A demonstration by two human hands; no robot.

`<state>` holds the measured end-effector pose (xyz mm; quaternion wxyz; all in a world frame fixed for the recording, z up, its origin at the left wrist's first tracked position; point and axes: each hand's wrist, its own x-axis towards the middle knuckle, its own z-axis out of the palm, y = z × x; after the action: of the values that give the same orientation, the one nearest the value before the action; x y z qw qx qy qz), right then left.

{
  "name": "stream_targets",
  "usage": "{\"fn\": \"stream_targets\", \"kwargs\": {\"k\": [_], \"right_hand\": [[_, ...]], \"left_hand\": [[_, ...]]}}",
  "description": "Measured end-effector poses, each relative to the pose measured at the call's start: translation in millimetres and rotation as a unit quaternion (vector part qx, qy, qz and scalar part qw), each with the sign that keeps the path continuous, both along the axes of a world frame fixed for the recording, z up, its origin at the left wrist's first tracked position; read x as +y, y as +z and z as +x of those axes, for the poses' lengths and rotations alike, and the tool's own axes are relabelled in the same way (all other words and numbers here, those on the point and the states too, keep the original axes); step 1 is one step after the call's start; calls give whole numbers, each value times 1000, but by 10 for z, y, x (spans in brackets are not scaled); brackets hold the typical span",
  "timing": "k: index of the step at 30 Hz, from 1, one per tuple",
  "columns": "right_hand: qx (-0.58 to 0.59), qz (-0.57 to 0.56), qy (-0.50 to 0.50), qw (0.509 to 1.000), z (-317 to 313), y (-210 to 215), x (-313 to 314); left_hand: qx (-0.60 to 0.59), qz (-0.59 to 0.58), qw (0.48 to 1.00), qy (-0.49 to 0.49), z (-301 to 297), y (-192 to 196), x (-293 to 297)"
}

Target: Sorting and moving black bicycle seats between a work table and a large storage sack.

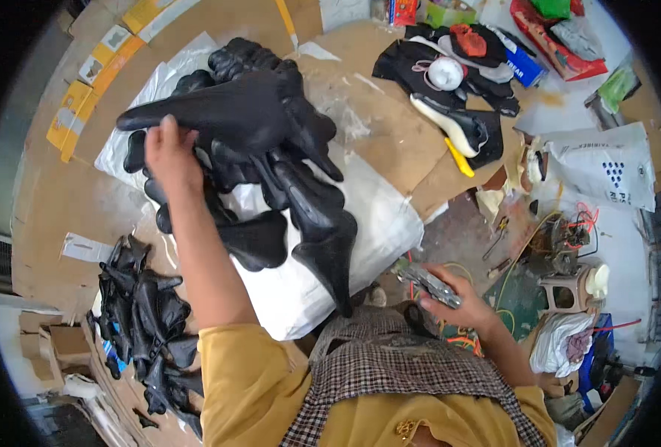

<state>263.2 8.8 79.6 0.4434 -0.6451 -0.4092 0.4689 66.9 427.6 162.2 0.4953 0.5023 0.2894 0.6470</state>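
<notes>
A black bicycle saddle (226,112) tops a heap of similar black saddles on a white sack. My left hand (172,158) grips it near its narrow nose, which points to the left. More black saddles (319,208) lie below it, some strung out toward my apron. My right hand (461,298), close to my body at the right, is closed around a worn grey metal hand tool (433,286). The tool's exact kind is not clear. It stays apart from the saddles.
Black scraps (148,320) are piled at the lower left. Cardboard (390,127) covers the table. At the back right lie black cloth pieces with a white roll (445,74) and a yellow-handled tool (459,158). A white sack (606,167) and a stool (565,293) stand right.
</notes>
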Motion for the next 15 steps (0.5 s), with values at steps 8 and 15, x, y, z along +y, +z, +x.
{"fn": "stream_targets", "kwargs": {"k": [8, 15], "right_hand": [[10, 58, 64, 996, -273, -64, 232], [-31, 45, 41, 998, -566, 167, 231]], "left_hand": [[-85, -182, 977, -68, -1740, -950, -1068], [-187, -402, 881, -164, -2304, -2468, -1983]]}}
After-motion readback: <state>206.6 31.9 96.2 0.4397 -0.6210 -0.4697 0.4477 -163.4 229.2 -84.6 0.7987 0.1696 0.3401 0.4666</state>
